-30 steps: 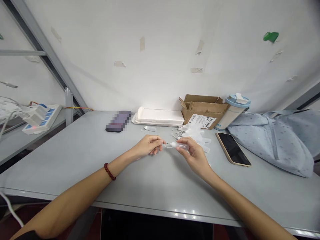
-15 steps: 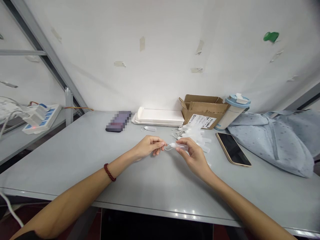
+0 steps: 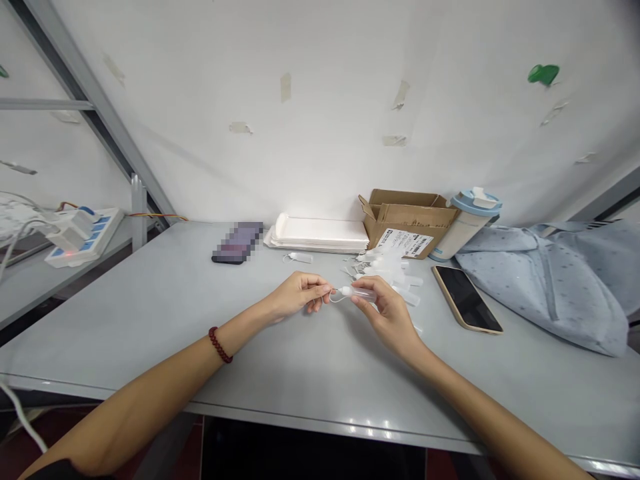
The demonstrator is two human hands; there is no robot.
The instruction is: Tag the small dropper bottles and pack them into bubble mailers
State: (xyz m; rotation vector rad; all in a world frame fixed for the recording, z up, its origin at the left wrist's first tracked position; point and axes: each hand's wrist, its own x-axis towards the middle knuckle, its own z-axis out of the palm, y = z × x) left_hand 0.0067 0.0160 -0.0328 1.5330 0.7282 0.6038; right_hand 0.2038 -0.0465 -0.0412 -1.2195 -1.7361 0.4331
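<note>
My right hand [image 3: 387, 312] grips a small clear plastic tube [image 3: 361, 293] with a white cap end, holding it just above the grey table [image 3: 165, 300]. My left hand [image 3: 299, 294] pinches the thin white loop [image 3: 334, 295] that hangs from the tube's cap. The two hands are close together at the table's middle. A pile of several similar white tubes and tags [image 3: 387, 270] lies just behind my right hand. One loose tag [image 3: 299, 257] lies behind my left hand.
A stack of white flat sheets [image 3: 320, 233], an open cardboard box [image 3: 407, 222] and a blue-lidded cup [image 3: 467, 224] line the wall. A dark phone [image 3: 237, 243] lies at the left, another phone [image 3: 466, 298] and a light blue cloth [image 3: 555, 280] at the right. A power strip [image 3: 83, 237] sits on the far-left shelf.
My hands have drawn slightly closer together, and the loop between them has slackened a little. Nothing else has moved.
</note>
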